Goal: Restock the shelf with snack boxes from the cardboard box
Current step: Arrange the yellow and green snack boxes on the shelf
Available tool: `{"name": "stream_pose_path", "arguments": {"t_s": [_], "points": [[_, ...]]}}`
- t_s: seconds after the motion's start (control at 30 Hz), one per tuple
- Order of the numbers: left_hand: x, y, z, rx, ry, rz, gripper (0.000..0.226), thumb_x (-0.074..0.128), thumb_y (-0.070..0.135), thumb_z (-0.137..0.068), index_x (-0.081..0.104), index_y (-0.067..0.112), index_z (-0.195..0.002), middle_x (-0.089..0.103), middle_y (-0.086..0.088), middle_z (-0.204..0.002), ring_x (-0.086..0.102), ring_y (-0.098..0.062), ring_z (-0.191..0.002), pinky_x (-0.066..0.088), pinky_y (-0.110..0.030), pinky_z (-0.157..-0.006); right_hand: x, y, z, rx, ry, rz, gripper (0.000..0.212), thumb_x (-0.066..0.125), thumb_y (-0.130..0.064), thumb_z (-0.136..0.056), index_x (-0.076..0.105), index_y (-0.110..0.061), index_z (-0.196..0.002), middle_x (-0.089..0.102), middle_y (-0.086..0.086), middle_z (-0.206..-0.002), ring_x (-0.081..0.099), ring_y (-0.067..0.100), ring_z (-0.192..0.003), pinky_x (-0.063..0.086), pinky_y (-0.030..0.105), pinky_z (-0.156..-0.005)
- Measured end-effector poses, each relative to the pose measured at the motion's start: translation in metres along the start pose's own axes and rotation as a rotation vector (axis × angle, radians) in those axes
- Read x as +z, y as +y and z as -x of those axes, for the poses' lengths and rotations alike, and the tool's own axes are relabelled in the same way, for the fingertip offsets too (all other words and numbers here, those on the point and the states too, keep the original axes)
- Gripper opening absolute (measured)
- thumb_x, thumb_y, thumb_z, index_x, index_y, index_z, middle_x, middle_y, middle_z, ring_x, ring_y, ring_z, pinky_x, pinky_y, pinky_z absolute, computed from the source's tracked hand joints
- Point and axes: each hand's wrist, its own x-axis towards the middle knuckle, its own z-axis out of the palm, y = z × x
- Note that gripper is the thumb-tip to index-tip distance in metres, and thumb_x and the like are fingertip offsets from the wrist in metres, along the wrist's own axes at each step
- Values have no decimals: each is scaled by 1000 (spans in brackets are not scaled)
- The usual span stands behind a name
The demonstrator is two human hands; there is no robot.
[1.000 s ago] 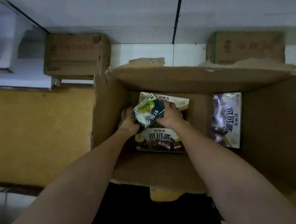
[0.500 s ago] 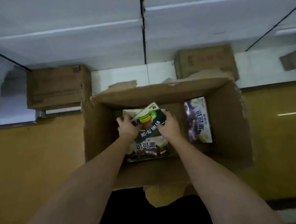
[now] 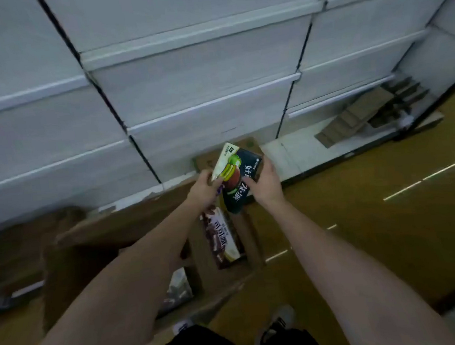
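Both my hands hold a dark green snack box (image 3: 236, 175) with a green-and-white picture, lifted above the open cardboard box (image 3: 94, 240). My left hand (image 3: 204, 187) grips its left edge and my right hand (image 3: 266, 185) grips its right side. Inside the cardboard box a brown chocolate-pie snack box (image 3: 221, 238) stands on edge, and another pale box (image 3: 177, 288) lies lower down, partly hidden by my left forearm. White shelves (image 3: 208, 101) with bare boards rise in front of me.
A closed cardboard box (image 3: 248, 144) sits on the bottom shelf behind the held snack box. Flattened cardboard pieces (image 3: 365, 114) lie on the bottom shelf at right. Another carton (image 3: 14, 248) stands at far left. Yellow floor (image 3: 376, 199) stretches to the right. My shoes (image 3: 276, 320) are below.
The green snack box has come up out of the cardboard box in both hands. My view has swung up and right, now facing the shelves at an angle.
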Motion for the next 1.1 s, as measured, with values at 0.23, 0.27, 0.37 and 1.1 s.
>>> {"name": "stream_pose_path", "arguments": {"t_s": [0.23,0.27,0.37,1.1], "points": [[147,122,-12,82,-44,136,35,54,49,-95,45,15,-98,66,-21,-101,65,-32,-81,58,-52,-78,-145,73,-11,5,46,-112,47,61,-22,-97,43,-5,-136,61,17,-127,57,34,-118,45,34,-91],[168,138,-9,99,-86,92,44,53,57,-92,48,14,-99,66,-20,-101,66,-33,-82,58,-52,-76,-169,84,-12,8,76,-113,48,62,-22,-96,43,-5,-137,61,16,-127,57,34,-118,46,37,-94],[217,183,1,180,-154,-44,48,53,58,-91,48,14,-110,65,-13,-94,68,-36,-78,56,-39,-58,-237,119,-10,26,110,-88,53,62,-21,-96,43,-6,-143,57,15,-135,53,33,-125,43,41,-103],[597,531,3,690,-914,-76,36,49,17,-103,52,22,-139,62,-6,-131,65,-22,-102,57,-36,-81,-606,301,15,505,671,-73,53,66,-32,-94,52,-12,-141,57,7,-138,57,23,-120,45,30,-97]]}}
